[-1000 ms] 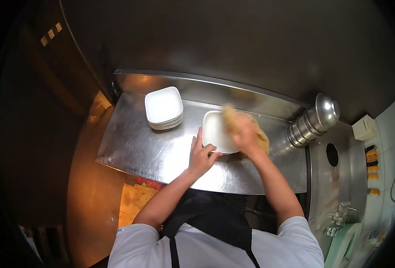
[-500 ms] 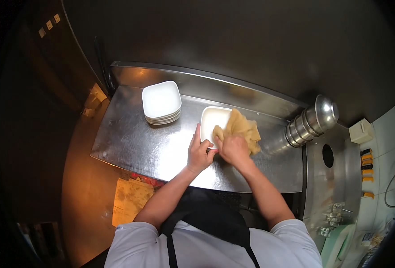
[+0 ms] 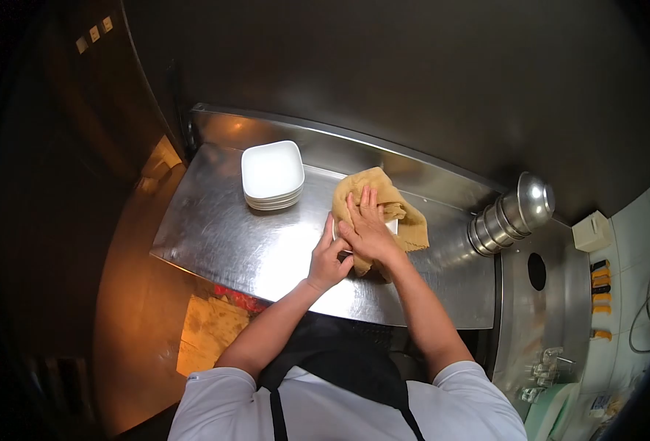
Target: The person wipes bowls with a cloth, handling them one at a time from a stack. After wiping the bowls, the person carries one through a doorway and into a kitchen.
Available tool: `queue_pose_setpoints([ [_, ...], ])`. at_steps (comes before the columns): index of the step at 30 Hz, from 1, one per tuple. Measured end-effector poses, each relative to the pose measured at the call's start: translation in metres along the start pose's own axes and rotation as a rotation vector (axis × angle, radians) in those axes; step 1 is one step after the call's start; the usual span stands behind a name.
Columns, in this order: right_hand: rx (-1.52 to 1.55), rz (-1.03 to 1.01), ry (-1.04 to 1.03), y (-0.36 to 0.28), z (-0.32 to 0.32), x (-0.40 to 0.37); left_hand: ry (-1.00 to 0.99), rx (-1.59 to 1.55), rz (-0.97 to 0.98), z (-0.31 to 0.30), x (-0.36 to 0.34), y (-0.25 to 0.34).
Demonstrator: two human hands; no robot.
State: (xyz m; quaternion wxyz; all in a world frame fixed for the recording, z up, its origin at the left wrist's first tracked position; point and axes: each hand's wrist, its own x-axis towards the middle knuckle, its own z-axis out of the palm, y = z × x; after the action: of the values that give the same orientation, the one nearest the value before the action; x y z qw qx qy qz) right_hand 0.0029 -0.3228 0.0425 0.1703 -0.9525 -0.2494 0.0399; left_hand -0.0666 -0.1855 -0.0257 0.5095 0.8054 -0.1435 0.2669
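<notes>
My left hand (image 3: 328, 259) grips the near left edge of a white square dish (image 3: 392, 226), fingers along its side. A tan cloth (image 3: 412, 229) is draped over most of this dish, so only bits of the rim and wall show. My right hand (image 3: 371, 234) lies flat on the cloth, fingers stretched out and pressing it down onto the dish. To the left, a stack of several matching white dishes (image 3: 273, 170) stands on the steel counter (image 3: 215, 213).
Nested steel bowls (image 3: 512, 213) stand at the counter's right end, near the back ledge (image 3: 325, 138). Further right are a white box (image 3: 591, 232) and several yellow-and-black handles (image 3: 601, 283) on the tiled wall. A yellowish board (image 3: 207, 334) lies low at the left.
My right hand has gone from bunching the cloth to lying flat on it. The cloth has spread leftward over the dish and covers its inside. My left hand still holds the edge.
</notes>
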Motion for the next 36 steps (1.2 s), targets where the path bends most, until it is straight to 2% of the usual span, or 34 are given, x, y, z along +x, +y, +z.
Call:
queue_pose_setpoints([
  [1,0.080,-0.020,-0.058,-0.002,-0.001,0.000,0.007,0.011,0.025,-0.001,-0.003,-0.003],
  [3,0.241,-0.049,-0.164,-0.001,-0.007,-0.003,0.053,-0.074,-0.093,0.001,-0.006,-0.004],
  [6,0.304,-0.171,-0.081,0.005,-0.001,-0.013,0.021,-0.113,-0.361,0.004,-0.005,0.001],
  [8,0.205,-0.076,-0.102,-0.024,-0.025,-0.030,0.041,-0.160,-0.427,0.008,-0.006,-0.003],
  [9,0.158,-0.026,-0.112,-0.035,-0.031,-0.039,0.089,-0.150,-0.340,0.009,-0.005,-0.002],
  [10,0.139,-0.126,0.174,-0.032,-0.015,-0.048,0.135,-0.139,-0.253,0.011,-0.003,-0.002],
  [11,0.191,-0.064,0.198,-0.023,-0.014,-0.051,0.181,-0.128,-0.165,0.011,-0.001,-0.001],
  [12,0.241,-0.005,0.222,-0.008,-0.019,-0.057,0.148,-0.202,-0.203,0.010,-0.002,-0.003],
  [13,0.292,0.053,0.244,0.007,-0.026,-0.064,0.136,-0.083,-0.134,0.005,0.000,-0.003],
  [15,0.381,0.254,0.607,0.037,-0.061,-0.078,0.115,0.156,-0.002,-0.006,0.005,0.002],
  [16,0.459,0.288,0.814,0.075,-0.067,-0.089,0.097,0.161,0.017,-0.009,0.007,0.008],
  [17,0.526,0.320,1.198,0.089,-0.075,-0.092,0.015,0.229,0.085,-0.011,0.011,0.018],
  [19,1.114,0.255,1.487,0.089,-0.117,-0.109,-0.161,0.363,0.225,-0.009,0.018,0.042],
  [21,1.176,0.222,1.587,0.067,-0.141,-0.119,-0.395,0.414,0.236,0.004,0.025,0.056],
  [22,1.205,0.203,1.639,0.061,-0.145,-0.122,-0.409,0.505,0.225,0.013,0.029,0.060],
  [23,1.152,0.219,1.591,0.065,-0.139,-0.125,-0.423,0.595,0.215,0.021,0.031,0.062],
  [26,0.973,0.281,1.463,0.073,-0.110,-0.133,-0.628,0.911,0.125,0.042,0.028,0.044],
  [29,1.163,0.184,1.385,0.065,-0.091,-0.135,-0.695,0.694,0.101,0.032,0.034,0.052],
  [30,1.224,0.238,1.411,0.062,-0.085,-0.134,-0.684,0.633,0.098,0.030,0.035,0.054],
  [33,1.092,0.272,1.321,0.063,-0.051,-0.135,-0.606,0.362,0.047,0.031,0.035,0.057],
  [34,1.023,0.249,1.248,0.047,-0.048,-0.135,-0.552,0.218,0.003,0.032,0.033,0.055],
  [35,1.007,0.195,1.084,0.044,-0.029,-0.137,-0.497,0.074,-0.041,0.033,0.031,0.051],
  [36,0.987,0.142,0.920,0.042,-0.012,-0.136,-0.630,-0.133,-0.330,0.020,0.041,0.064],
])
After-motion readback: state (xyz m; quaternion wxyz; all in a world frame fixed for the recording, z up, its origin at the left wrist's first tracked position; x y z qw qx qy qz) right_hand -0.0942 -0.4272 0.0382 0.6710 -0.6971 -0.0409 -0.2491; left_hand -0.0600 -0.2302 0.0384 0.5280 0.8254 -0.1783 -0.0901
